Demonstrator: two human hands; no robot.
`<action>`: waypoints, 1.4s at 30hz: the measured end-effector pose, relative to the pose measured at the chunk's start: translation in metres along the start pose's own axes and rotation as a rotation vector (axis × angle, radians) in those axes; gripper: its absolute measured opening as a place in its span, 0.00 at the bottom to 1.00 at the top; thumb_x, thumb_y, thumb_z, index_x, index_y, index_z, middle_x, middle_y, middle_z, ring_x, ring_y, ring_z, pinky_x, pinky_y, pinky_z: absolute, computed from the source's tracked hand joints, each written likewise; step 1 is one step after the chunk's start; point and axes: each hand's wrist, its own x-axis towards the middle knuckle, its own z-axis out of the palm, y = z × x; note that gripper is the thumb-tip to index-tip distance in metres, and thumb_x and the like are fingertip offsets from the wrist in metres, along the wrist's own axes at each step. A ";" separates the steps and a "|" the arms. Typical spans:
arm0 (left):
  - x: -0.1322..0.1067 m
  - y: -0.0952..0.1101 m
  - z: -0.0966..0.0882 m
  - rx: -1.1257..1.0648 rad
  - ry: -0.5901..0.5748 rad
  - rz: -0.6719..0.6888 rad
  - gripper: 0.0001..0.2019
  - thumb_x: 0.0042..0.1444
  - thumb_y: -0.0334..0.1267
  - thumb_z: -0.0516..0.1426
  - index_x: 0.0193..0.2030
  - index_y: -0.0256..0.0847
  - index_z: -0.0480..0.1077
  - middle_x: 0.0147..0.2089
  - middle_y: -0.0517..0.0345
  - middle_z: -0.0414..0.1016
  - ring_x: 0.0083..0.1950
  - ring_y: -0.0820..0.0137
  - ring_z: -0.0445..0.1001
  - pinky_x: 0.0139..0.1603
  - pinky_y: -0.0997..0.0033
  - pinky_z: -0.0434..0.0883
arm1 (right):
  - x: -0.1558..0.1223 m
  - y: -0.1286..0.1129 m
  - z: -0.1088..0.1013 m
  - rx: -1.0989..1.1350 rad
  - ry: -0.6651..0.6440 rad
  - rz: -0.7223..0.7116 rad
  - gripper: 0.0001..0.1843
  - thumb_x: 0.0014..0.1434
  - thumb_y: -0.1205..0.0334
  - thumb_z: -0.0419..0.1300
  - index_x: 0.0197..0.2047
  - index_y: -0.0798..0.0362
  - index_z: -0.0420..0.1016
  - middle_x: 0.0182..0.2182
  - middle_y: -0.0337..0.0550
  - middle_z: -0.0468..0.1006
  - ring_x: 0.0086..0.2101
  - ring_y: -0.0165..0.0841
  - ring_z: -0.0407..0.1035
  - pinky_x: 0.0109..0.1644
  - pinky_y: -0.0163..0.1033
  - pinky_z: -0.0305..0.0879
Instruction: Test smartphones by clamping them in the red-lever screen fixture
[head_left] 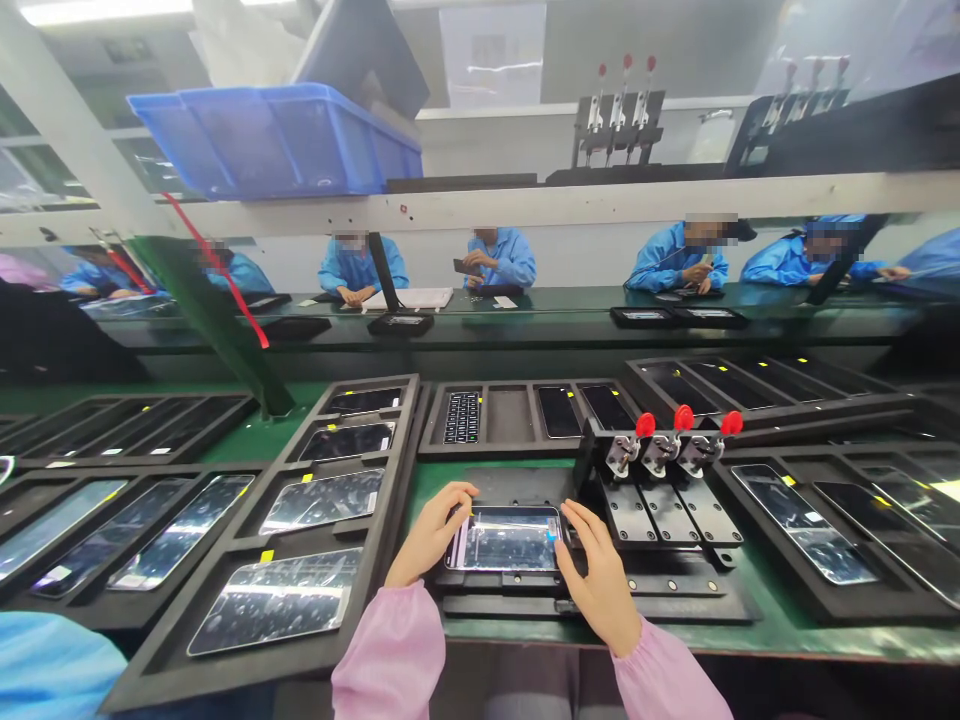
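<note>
A smartphone (510,540) lies lengthwise, screen up, on a black metal fixture (667,600) in front of me. Its lit screen has a yellow tab at the left and a small label at the right. My left hand (435,530) grips the phone's left end, thumb and fingers at its upper left corner. At the other end, my right hand (596,565) holds the right edge between thumb and fingers. Beside it on the fixture stand several toggle clamps (660,455) with red-tipped levers, raised upright above black blocks.
Foam trays of phones surround the fixture: one at the left (405,470), one behind (510,400), one at the right (795,590). A blue bin (247,140) sits on the shelf overhead. A green post (217,320) slants at the left. Co-workers in blue sit across the bench.
</note>
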 end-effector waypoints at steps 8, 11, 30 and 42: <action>-0.001 -0.001 0.000 -0.063 0.036 -0.044 0.12 0.58 0.44 0.48 0.29 0.41 0.65 0.47 0.52 0.70 0.51 0.64 0.67 0.54 0.63 0.61 | 0.003 -0.013 0.000 0.019 0.099 -0.068 0.05 0.59 0.65 0.53 0.36 0.52 0.69 0.40 0.47 0.66 0.41 0.36 0.65 0.45 0.45 0.66; -0.002 -0.001 0.001 -0.122 0.060 -0.058 0.11 0.58 0.45 0.49 0.34 0.42 0.66 0.50 0.51 0.70 0.53 0.63 0.66 0.55 0.62 0.62 | 0.000 -0.025 -0.002 0.056 0.066 -0.085 0.05 0.59 0.68 0.52 0.37 0.52 0.67 0.37 0.46 0.67 0.39 0.35 0.65 0.44 0.44 0.66; 0.014 0.046 0.069 -0.334 0.052 -0.017 0.17 0.61 0.45 0.44 0.53 0.42 0.63 0.58 0.51 0.65 0.61 0.64 0.61 0.61 0.63 0.57 | -0.015 -0.059 0.012 0.066 0.217 -0.172 0.17 0.57 0.73 0.55 0.49 0.50 0.66 0.30 0.42 0.74 0.31 0.32 0.69 0.36 0.40 0.68; -0.025 0.076 0.081 -0.077 0.256 -0.169 0.16 0.53 0.44 0.55 0.46 0.45 0.56 0.23 0.66 0.67 0.26 0.69 0.69 0.30 0.70 0.67 | -0.017 -0.057 0.015 0.109 0.229 -0.138 0.21 0.57 0.70 0.55 0.54 0.49 0.61 0.34 0.42 0.75 0.32 0.32 0.69 0.36 0.40 0.69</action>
